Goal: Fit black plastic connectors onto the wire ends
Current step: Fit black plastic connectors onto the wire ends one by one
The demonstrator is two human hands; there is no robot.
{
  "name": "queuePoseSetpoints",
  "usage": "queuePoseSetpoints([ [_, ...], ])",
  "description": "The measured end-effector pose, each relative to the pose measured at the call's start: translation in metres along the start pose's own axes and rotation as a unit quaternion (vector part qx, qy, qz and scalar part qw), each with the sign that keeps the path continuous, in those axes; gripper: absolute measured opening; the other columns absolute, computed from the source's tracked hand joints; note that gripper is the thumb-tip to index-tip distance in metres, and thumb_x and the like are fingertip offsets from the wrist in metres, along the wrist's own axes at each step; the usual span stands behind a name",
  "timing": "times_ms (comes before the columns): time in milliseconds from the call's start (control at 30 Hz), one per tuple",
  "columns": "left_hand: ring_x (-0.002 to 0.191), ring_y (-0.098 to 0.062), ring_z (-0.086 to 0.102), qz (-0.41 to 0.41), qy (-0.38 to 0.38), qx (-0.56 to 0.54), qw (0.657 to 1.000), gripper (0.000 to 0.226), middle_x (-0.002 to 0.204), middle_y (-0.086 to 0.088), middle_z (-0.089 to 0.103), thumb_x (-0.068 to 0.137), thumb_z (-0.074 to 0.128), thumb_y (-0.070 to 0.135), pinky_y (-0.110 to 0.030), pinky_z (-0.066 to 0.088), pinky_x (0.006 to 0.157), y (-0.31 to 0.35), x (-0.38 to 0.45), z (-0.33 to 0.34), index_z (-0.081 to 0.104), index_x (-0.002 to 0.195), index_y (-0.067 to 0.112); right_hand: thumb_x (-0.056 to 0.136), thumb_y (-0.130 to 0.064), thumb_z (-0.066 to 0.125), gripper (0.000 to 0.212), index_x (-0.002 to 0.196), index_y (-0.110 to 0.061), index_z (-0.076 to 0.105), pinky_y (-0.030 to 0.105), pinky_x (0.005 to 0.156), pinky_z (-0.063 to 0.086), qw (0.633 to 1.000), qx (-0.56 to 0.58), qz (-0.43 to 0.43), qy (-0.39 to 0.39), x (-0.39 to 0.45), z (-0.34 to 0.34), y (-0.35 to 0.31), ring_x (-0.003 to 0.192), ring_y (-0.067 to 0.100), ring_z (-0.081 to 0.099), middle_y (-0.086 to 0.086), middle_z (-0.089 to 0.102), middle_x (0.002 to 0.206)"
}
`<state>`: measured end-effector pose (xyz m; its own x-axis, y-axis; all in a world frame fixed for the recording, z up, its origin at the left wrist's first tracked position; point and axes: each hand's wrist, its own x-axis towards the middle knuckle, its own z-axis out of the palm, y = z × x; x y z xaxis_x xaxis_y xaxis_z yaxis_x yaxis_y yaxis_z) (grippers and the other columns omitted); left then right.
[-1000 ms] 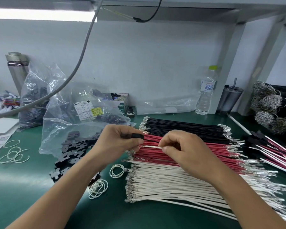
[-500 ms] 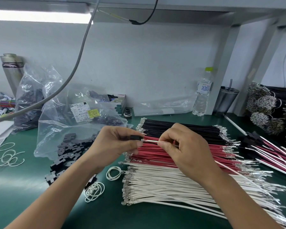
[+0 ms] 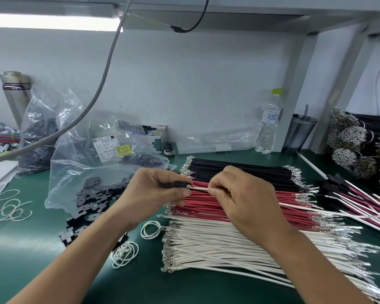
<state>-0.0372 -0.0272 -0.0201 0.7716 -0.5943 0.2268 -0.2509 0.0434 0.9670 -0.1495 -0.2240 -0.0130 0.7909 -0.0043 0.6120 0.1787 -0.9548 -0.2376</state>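
My left hand (image 3: 156, 194) pinches a small black plastic connector (image 3: 181, 184) between thumb and fingers. My right hand (image 3: 241, 198) pinches a white wire (image 3: 200, 189) near its end, and that end meets the connector's opening. The wire trails off to the right behind my right hand. Both hands hover over flat rows of black wires (image 3: 239, 172), red wires (image 3: 206, 205) and white wires (image 3: 217, 249) with metal terminals. Loose black connectors (image 3: 90, 205) lie spilled from a clear bag at the left.
Clear bags of black parts (image 3: 101, 163) and white rubber bands (image 3: 123, 253) lie left on the green mat (image 3: 42, 249). A water bottle (image 3: 269, 126) and grey cup (image 3: 301, 132) stand at the back. Finished red-and-white assemblies (image 3: 360, 200) and wire bundles (image 3: 349, 137) sit right.
My hands have closed together: the white wire's end, apart from the connector a second ago, now sits at its opening. Both hands rose slightly over the red wires.
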Motion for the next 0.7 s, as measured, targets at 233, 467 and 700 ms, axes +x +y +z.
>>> queuePoseSetpoints([
  [233,0.072,-0.023,0.076,-0.002,-0.032,0.008,0.999,0.028,0.091,-0.015,0.08,0.074,0.084,0.023,-0.026,0.061,0.07,-0.001,0.0,0.001,0.083,0.101,0.015,0.095,-0.038,0.06,0.01,0.085,-0.037,0.059,0.015,0.06,0.033,0.998,-0.005,0.06,0.006,0.002,0.003,-0.001,0.072,0.0,0.053,-0.02,0.056,0.081],
  [467,0.071,-0.023,0.074,-0.002,-0.063,0.055,0.996,0.021,0.086,-0.014,0.079,0.078,0.084,0.029,-0.03,0.06,0.072,-0.002,-0.001,-0.004,0.084,0.098,0.022,0.094,-0.028,0.067,0.011,0.082,-0.03,0.065,0.024,0.07,0.045,0.982,0.149,0.094,-0.062,0.004,0.006,0.003,0.082,0.003,0.058,-0.016,0.063,0.082],
  [700,0.065,-0.017,0.073,0.002,-0.056,0.097,0.994,0.015,0.081,-0.006,0.08,0.078,0.081,0.03,-0.024,0.059,0.066,-0.003,-0.001,0.001,0.084,0.093,0.029,0.096,-0.026,0.064,0.011,0.087,-0.025,0.06,0.021,0.053,0.039,0.995,-0.073,-0.058,0.023,0.0,0.009,-0.008,0.067,0.006,0.049,-0.013,0.052,0.084],
])
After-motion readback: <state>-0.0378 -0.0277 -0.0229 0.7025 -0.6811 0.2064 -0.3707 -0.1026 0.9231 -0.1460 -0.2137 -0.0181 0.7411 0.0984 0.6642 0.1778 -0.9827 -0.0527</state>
